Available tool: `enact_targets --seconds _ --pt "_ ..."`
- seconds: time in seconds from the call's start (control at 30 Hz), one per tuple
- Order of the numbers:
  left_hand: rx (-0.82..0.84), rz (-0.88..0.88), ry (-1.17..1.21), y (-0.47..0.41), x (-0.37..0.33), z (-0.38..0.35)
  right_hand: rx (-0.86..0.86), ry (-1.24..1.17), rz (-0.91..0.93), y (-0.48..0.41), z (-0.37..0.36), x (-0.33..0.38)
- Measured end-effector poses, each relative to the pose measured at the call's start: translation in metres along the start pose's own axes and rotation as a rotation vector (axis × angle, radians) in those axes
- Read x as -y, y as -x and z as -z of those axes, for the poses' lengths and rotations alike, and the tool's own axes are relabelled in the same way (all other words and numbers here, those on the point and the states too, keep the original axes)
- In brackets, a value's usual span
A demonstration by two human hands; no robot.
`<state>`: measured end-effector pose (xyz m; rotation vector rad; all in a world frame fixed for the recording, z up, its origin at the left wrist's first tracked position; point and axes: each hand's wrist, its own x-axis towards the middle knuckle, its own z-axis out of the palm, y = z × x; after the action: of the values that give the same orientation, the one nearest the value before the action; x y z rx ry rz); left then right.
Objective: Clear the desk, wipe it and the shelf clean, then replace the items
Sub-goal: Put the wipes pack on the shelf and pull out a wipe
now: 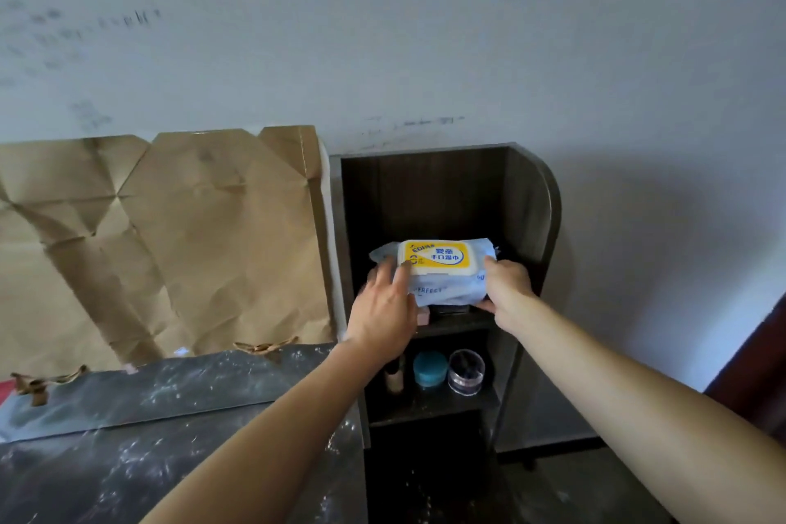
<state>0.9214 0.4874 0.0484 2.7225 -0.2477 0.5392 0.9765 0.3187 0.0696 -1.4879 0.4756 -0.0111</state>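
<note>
Open room above wipes pack (442,273) in top bay (425,191), jars (465,372) crowding lower shelf (429,406)

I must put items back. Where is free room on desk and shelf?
Free: the desk top, between the paper bag and the shelf unit. Crowded: the upper compartment, where the left hand and right hand hold the wipes pack; the lower compartment, with tube, teal jar and clear jar.

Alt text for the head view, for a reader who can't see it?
The left hand and right hand hold a wet wipes pack with a yellow lid at the upper compartment of a dark wooden shelf. The compartment below holds a teal-lidded jar and a clear jar; creased brown paper stands against the wall beside it.
</note>
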Motion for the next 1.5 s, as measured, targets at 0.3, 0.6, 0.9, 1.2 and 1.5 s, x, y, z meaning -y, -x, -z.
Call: enact_targets --seconds 0.3,0.6,0.9,1.2,1.5 --pt "-0.079 -0.065 -0.137 0.007 0.008 -0.031 0.174 0.996 0.897 -0.013 0.018 0.013" --pt "-0.139 -0.050 -0.108 0.006 0.013 -0.032 0.566 1.257 0.867 -0.046 0.009 0.021" --pt "-0.146 -0.024 -0.118 0.009 0.014 -0.035 0.626 1.450 1.003 -0.047 0.005 0.035" --pt "-0.102 0.003 -0.117 0.011 0.012 -0.032 0.622 1.158 0.913 -0.053 0.006 0.045" --pt "-0.086 0.145 0.019 -0.014 -0.001 -0.016 0.148 0.712 0.726 -0.068 -0.019 0.049"
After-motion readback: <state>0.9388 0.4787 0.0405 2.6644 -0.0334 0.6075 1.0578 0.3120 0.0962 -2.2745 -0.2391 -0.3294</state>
